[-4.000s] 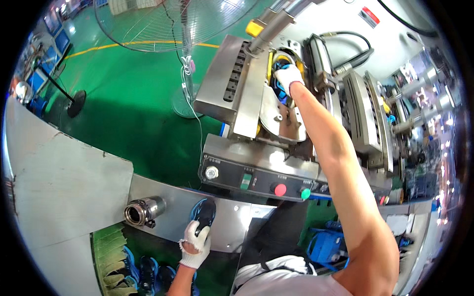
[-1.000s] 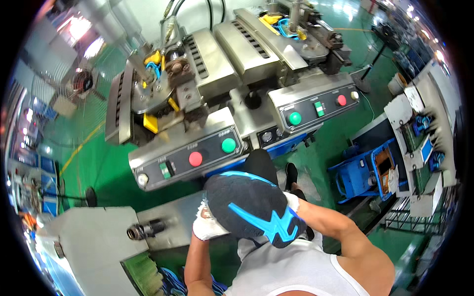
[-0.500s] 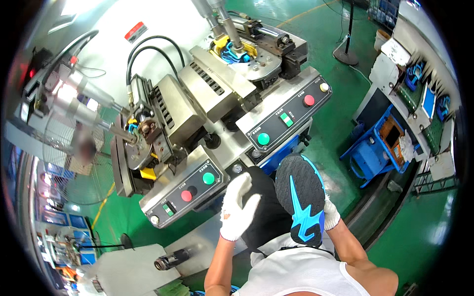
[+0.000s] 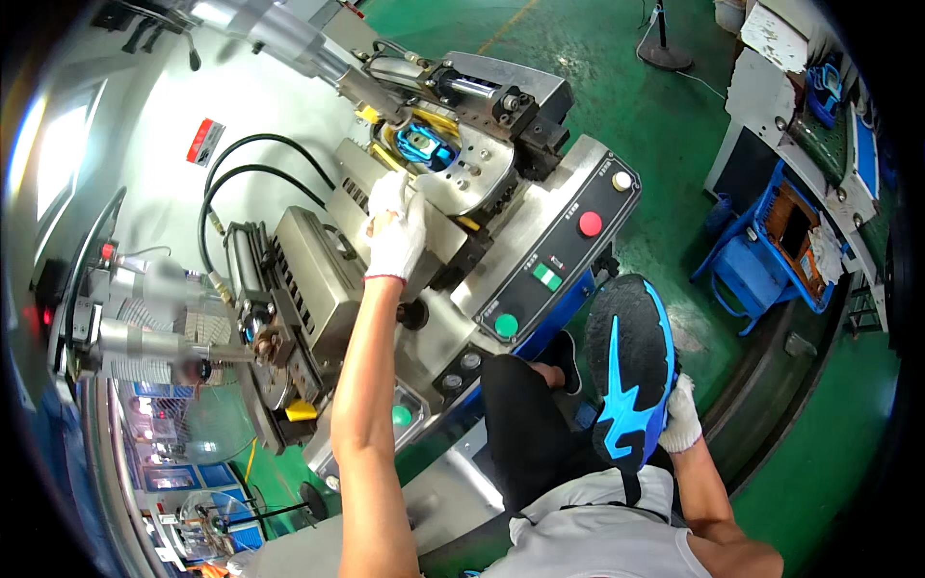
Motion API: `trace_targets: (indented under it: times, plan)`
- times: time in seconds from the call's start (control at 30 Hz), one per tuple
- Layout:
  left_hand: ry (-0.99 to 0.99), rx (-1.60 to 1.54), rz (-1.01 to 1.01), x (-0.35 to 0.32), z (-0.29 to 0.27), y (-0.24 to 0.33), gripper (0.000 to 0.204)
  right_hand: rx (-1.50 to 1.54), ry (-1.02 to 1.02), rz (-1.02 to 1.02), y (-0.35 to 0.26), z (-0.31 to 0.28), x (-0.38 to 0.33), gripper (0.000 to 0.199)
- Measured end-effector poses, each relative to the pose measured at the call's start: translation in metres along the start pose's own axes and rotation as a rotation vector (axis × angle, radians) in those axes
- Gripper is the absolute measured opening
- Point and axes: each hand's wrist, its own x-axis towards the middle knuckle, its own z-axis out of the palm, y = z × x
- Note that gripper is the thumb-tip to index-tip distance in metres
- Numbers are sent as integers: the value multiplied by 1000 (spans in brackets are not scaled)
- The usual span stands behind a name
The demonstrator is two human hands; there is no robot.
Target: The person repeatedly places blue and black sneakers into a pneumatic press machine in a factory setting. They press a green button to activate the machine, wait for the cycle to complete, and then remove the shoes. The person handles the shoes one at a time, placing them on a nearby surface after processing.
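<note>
My right hand (image 4: 682, 416), at 4 o'clock, grips the black-and-blue shoe (image 4: 631, 366), sole up. My left hand (image 4: 396, 229), at 11 o'clock, rests open-fingered on the press machine (image 4: 540, 241), beside the clamped blue shoe (image 4: 422, 146).

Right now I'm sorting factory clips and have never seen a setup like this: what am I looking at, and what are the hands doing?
The picture comes from a fisheye camera on a worker's head, looking down, so straight edges bend. Both hands wear white gloves. The left hand reaches up to a grey metal press machine, beside a round clamp that holds a blue shoe part. The right hand holds a black shoe with a blue-patterned sole, sole up. A sloped control panel carries red and green buttons. The floor is green.
</note>
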Motion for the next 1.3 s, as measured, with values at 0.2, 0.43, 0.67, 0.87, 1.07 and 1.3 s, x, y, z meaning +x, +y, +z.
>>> trace_targets:
  times: [0.2, 0.43, 0.67, 0.87, 1.07, 1.3]
  plan:
    - [-70, 119, -226, 88, 73, -46, 57, -91, 97, -69, -14, -33, 29, 105]
    - [98, -207, -404, 146, 127, -88, 40, -101, 342, -39, -4, -52, 46, 110]
    - [462, -585, -412, 125, 79, -40, 38, -337, 363, -123, -13, -27, 43, 114]
    - [604, -501, -253, 9, -49, 62, 39, -597, 330, -477, -37, 14, 96, 20]
    - [133, -854, -19, -205, -90, 85, 39, -1182, 56, -854, -85, 179, 255, 45]
    - [-306, -771, -436, -376, -72, 95, 45, -2279, -128, -464, -62, 362, 450, 73]
